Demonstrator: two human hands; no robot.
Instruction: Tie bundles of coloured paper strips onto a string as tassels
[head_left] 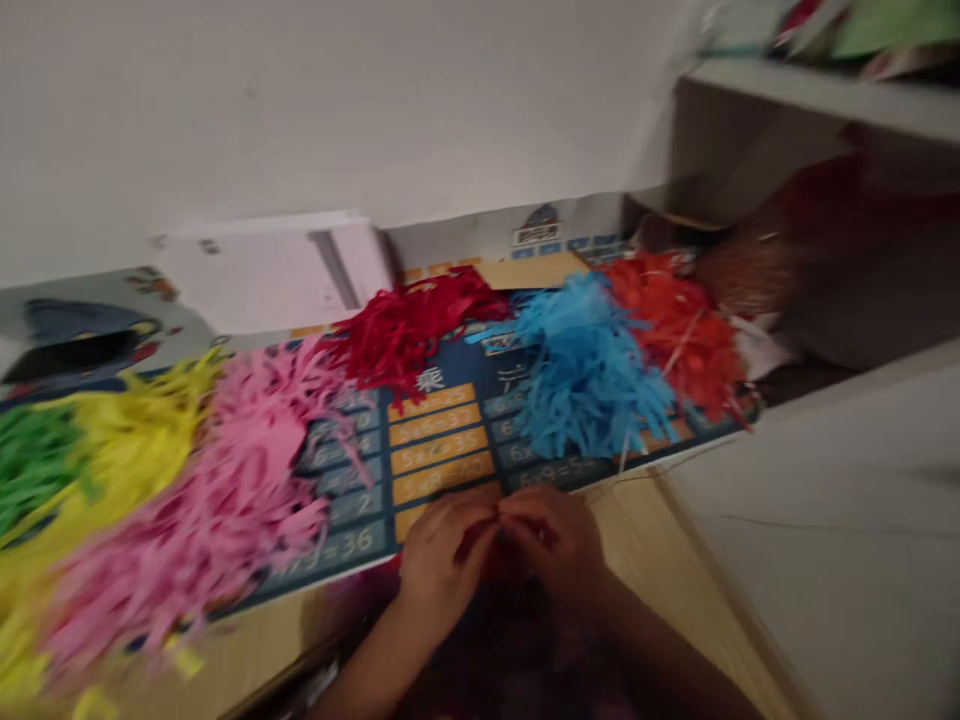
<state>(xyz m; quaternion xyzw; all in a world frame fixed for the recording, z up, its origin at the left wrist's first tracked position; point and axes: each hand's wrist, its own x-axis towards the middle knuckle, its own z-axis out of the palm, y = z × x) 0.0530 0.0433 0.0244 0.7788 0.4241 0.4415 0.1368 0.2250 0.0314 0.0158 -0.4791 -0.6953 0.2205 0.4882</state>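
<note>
At the front edge of the printed mat, my left hand [442, 545] and my right hand [559, 540] meet fingertip to fingertip. Both are closed in a pinch. Something small and dark reddish shows among the fingers, too blurred and shaded to name. Just beyond my hands lie piles of shredded paper strips: dark red [412, 325] in the middle, light blue [589, 370] to the right, and pink [247, 470] to the left.
Orange-red strips [675, 330] lie beside the blue. Yellow [150, 430] and green strips [34, 455] spread at far left. A white box-like object [262, 275] stands against the wall [337, 110]. Shelving [817, 95] rises at right; a thin dark thread [660, 468] crosses the mat's edge.
</note>
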